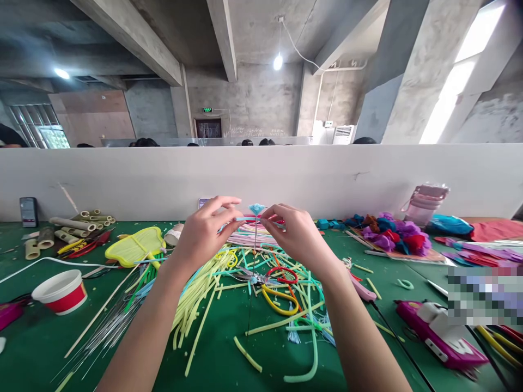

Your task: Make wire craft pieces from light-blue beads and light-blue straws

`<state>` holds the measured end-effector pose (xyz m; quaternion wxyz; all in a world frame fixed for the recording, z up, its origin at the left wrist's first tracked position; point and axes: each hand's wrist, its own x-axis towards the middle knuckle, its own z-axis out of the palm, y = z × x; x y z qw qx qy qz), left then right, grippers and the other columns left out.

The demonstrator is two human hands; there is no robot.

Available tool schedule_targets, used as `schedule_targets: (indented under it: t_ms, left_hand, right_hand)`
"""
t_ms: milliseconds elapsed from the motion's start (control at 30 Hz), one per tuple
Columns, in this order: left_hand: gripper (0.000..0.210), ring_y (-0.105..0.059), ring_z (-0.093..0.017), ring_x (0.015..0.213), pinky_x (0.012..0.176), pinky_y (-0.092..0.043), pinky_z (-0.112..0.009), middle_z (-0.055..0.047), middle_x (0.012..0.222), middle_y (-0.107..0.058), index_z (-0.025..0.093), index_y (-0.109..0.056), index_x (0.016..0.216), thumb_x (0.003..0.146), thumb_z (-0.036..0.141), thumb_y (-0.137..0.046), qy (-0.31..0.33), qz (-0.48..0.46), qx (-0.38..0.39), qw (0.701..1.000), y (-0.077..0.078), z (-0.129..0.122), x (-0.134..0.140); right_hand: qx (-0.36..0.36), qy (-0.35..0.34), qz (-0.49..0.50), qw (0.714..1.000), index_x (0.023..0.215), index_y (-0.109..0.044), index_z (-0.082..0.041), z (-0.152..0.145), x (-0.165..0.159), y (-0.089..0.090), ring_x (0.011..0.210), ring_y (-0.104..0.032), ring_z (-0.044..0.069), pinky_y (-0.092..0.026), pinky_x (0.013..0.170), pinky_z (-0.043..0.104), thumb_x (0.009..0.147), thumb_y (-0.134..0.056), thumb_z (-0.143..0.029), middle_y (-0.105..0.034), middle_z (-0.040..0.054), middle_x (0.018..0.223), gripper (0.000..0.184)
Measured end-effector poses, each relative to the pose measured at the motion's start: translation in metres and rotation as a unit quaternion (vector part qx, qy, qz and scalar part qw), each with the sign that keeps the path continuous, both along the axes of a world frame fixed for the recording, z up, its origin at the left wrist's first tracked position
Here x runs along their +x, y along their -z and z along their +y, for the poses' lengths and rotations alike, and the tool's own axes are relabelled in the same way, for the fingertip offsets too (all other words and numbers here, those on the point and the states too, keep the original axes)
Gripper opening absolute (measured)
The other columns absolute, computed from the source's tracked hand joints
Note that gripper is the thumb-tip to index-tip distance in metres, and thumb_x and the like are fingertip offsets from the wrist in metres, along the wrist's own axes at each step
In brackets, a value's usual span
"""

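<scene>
My left hand point(204, 228) and my right hand point(300, 231) are raised over the green table, fingers pinched toward each other. Between them a light blue strip point(247, 218) runs across a thin dark wire stem point(255, 245), topped by a fluffy light blue tuft point(256, 208). My left fingertips grip one end of the strip. On the other side my right thumb and fingers pinch near the stem; what exactly lies between them is partly hidden. Below are scissors with yellow handles point(281, 311), a red-handled tool point(292, 270) and loose pale yellow strips point(195, 307).
A white partition point(261, 174) closes off the table's far side. At left stand a paper cup point(61, 296), a yellow net-like piece point(134, 247) and bamboo pieces point(87, 222). Purple and red bundles point(402, 234), a pink bottle point(425, 206) and a magenta power strip point(439, 337) lie right.
</scene>
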<state>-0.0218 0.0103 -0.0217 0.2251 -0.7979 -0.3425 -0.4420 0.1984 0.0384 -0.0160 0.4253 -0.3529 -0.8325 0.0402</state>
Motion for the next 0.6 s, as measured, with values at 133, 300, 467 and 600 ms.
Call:
schedule_targets:
  t_ms: [133,300,467,600]
  left_hand:
    - [0.013,-0.068,-0.018,0.104,0.086,-0.057,-0.035,-0.009,0.122,-0.067,0.022,-0.072,0.105,0.096,0.022,-0.064,0.015,-0.010,0.058,0.998,-0.002,-0.003,0.004]
    - [0.018,-0.067,-0.019,0.113,0.093,-0.056,-0.036,-0.008,0.126,-0.069,0.024,-0.072,0.109,0.097,0.020,-0.060,0.065,-0.023,-0.007,0.998,-0.007,-0.011,0.008]
    - [0.017,-0.066,-0.021,0.116,0.100,-0.053,-0.037,-0.005,0.126,-0.071,0.024,-0.071,0.108,0.100,0.027,-0.056,0.047,-0.036,-0.084,0.995,-0.012,-0.020,0.006]
    - [0.020,-0.070,-0.019,0.093,0.081,-0.053,-0.030,-0.005,0.099,-0.075,0.022,-0.068,0.100,0.101,0.035,-0.053,0.012,-0.039,-0.124,0.991,-0.012,-0.019,0.000]
  right_hand:
    - [0.005,-0.014,0.000,1.000,0.095,-0.067,-0.019,-0.004,-0.007,0.002,0.082,-0.066,0.016,-0.047,0.070,0.029,0.096,-0.055,-0.018,-0.071,0.0045,0.100,0.012]
    - [0.011,-0.012,-0.020,1.000,0.094,-0.067,-0.017,-0.014,-0.013,0.000,0.084,-0.065,0.017,-0.048,0.074,0.030,0.096,-0.053,-0.014,-0.068,0.0068,0.103,0.014]
    - [0.013,-0.036,-0.026,0.999,0.096,-0.061,-0.017,-0.021,-0.014,-0.001,0.090,-0.064,0.019,-0.049,0.078,0.031,0.096,-0.049,-0.015,-0.065,0.0097,0.108,0.012]
    - [0.017,-0.034,-0.026,0.999,0.096,-0.056,-0.019,-0.022,-0.015,-0.001,0.095,-0.064,0.021,-0.050,0.083,0.034,0.096,-0.047,-0.019,-0.064,0.0111,0.111,0.009]
